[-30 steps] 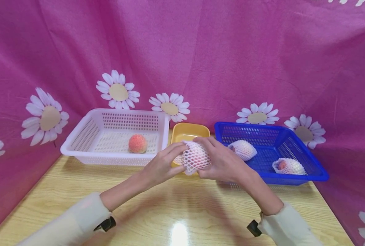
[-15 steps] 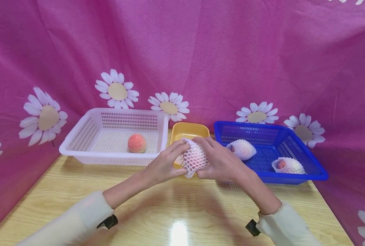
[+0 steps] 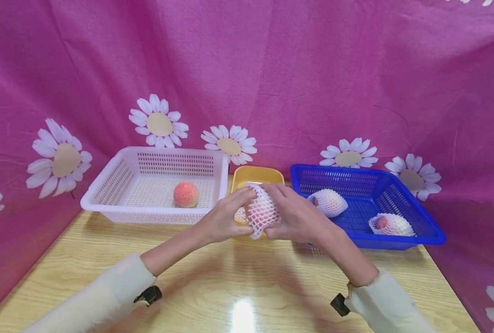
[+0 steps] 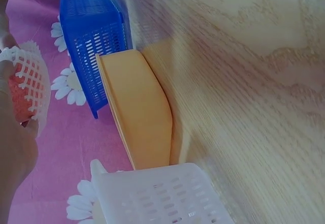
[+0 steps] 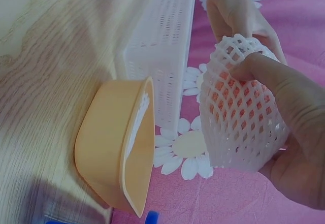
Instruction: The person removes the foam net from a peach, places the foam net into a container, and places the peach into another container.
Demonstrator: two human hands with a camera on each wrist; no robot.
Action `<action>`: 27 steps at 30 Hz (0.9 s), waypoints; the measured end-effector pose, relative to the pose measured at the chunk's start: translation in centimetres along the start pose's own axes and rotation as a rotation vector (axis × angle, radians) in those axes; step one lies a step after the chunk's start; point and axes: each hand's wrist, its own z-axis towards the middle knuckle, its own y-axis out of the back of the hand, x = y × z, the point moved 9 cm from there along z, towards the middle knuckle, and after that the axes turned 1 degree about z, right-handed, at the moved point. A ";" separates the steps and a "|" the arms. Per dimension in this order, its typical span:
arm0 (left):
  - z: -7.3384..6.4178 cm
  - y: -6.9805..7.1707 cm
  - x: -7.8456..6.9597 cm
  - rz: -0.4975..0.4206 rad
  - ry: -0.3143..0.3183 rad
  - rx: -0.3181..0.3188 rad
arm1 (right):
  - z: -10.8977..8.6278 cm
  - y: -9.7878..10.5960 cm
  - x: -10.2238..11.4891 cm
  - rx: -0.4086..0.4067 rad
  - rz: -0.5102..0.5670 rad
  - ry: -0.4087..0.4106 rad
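Note:
A peach in a white foam net (image 3: 263,212) is held between both hands over the yellow bin. My right hand (image 3: 301,212) grips the netted peach from the right; its thumb lies across the mesh in the right wrist view. My left hand (image 3: 219,219) pinches the net's left side, thumb below and fingers above. Red skin shows through the mesh of the foam net (image 5: 241,107). A bare peach (image 3: 186,194) lies in the white basket (image 3: 118,208). Two more netted peaches, one at the left (image 3: 331,202) and one at the right (image 3: 391,225), lie in the blue basket (image 3: 431,238).
Behind the hands stands the yellow bin (image 3: 258,170), between the two baskets on the wood-grain table (image 3: 213,296). White foam netting (image 5: 137,120) shows inside it. A magenta cloth (image 3: 271,69) with daisies hangs behind and at the sides.
The hands have stayed over the yellow bin and shifted only slightly. The netted peach has turned a little between them, and the net's lower end now hangs in a point.

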 end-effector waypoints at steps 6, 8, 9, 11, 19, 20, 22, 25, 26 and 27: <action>-0.1 0.0 0.0 0.003 0.000 0.000 | 0.0 -0.2 0.1 0.015 -0.014 0.002; -0.1 0.2 -0.1 0.013 -0.012 -0.015 | 0.0 -0.2 0.1 0.018 -0.018 0.010; -0.2 0.2 -0.1 0.017 -0.015 -0.023 | 0.0 -0.2 0.2 0.019 -0.020 0.013; -0.2 0.4 0.1 0.016 -0.012 -0.041 | 0.1 -0.2 0.2 0.020 -0.017 0.016; -0.8 1.4 1.0 -0.025 0.044 -0.106 | 0.0 0.2 -0.5 0.010 -0.017 -0.010; -0.8 1.5 1.1 -0.020 0.048 -0.108 | 0.1 0.2 -0.5 0.014 -0.016 -0.008; -0.9 1.6 1.2 -0.007 0.056 -0.112 | 0.1 0.1 -0.6 0.020 -0.007 -0.003; -1.0 1.9 1.2 0.011 0.066 -0.123 | 0.1 0.0 -0.7 0.023 0.019 0.017; -1.1 2.0 1.3 0.017 0.069 -0.129 | 0.2 -0.1 -0.7 0.021 0.026 0.026; -1.1 2.2 1.3 0.020 0.069 -0.137 | 0.2 -0.1 -0.6 0.017 0.032 0.035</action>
